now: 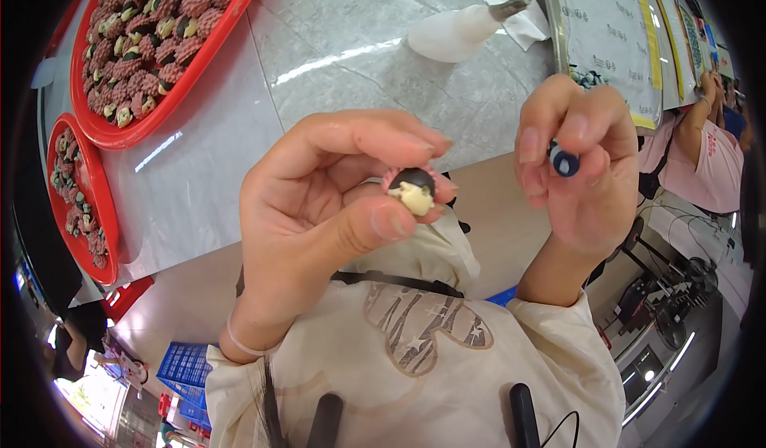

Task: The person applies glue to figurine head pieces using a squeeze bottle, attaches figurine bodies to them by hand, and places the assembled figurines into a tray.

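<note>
While my left hand (297,209) pinches a small pink, dark brown and cream piece (415,197) between thumb and fingertips, I have it nearer to me than the white bottle (447,37) and slightly left of it. My right hand (598,185), nearer me and right of the bottle, grips a dark blue round-ended object (565,163) in curled fingers; its length is hidden. Well left of the bottle, a large red tray (124,135) and a smaller red tray (107,213) carry many similar pieces. White tissue (528,35) lies beside the bottle's nozzle on the tabletop (343,85).

Unreadable small print on white sheet (605,19), pink shirt (696,178)
</note>
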Demonstrator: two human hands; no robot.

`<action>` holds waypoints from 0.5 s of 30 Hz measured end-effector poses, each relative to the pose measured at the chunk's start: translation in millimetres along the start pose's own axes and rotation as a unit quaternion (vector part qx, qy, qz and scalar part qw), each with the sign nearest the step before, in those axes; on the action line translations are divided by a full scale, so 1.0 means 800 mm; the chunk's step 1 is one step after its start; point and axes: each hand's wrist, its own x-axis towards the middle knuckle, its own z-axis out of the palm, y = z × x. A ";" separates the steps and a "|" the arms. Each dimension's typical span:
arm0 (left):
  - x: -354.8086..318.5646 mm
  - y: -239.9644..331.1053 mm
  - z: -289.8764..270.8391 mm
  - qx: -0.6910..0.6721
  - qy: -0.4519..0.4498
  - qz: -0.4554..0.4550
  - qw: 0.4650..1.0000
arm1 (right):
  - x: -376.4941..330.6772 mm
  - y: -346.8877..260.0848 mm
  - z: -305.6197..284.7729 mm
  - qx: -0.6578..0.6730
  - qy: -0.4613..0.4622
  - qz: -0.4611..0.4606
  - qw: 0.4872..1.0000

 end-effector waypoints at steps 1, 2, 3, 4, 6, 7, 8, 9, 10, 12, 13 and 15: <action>0.001 0.000 0.001 -0.015 -0.006 0.003 1.000 | 0.000 -0.001 0.001 0.003 -0.001 0.002 1.000; 0.001 0.000 0.001 -0.030 -0.013 0.006 0.999 | 0.001 -0.004 0.004 0.012 -0.005 0.026 1.000; 0.000 -0.001 0.001 -0.029 -0.009 0.006 1.000 | 0.002 -0.006 0.006 0.022 -0.009 0.050 0.998; 0.000 -0.001 0.001 -0.024 -0.013 0.010 1.000 | 0.002 -0.007 0.009 0.024 -0.009 0.051 0.998; -0.001 -0.003 -0.001 -0.019 -0.014 0.013 1.000 | 0.004 -0.009 0.013 -0.002 0.005 0.068 0.998; -0.001 -0.004 -0.001 -0.024 -0.018 0.014 0.999 | 0.003 -0.007 0.015 -0.002 0.005 0.069 0.998; -0.002 -0.005 -0.001 -0.028 -0.021 0.016 0.999 | 0.002 -0.005 0.017 -0.024 0.014 0.054 0.998; -0.003 -0.005 0.000 -0.029 -0.020 0.015 0.999 | 0.002 -0.003 0.020 -0.047 0.024 0.037 0.998; -0.003 -0.005 0.000 -0.025 -0.015 0.013 0.999 | 0.001 -0.002 0.023 -0.046 0.024 0.039 0.998; -0.003 -0.004 0.001 -0.021 -0.010 0.010 1.000 | -0.001 -0.001 0.030 -0.102 0.037 0.005 0.994; -0.004 -0.004 0.002 -0.029 0.000 0.009 1.000 | -0.001 0.000 0.030 -0.101 0.037 0.006 0.994; -0.004 -0.002 0.003 -0.037 0.010 0.007 0.999 | -0.001 0.001 0.028 -0.162 -0.016 -0.060 0.985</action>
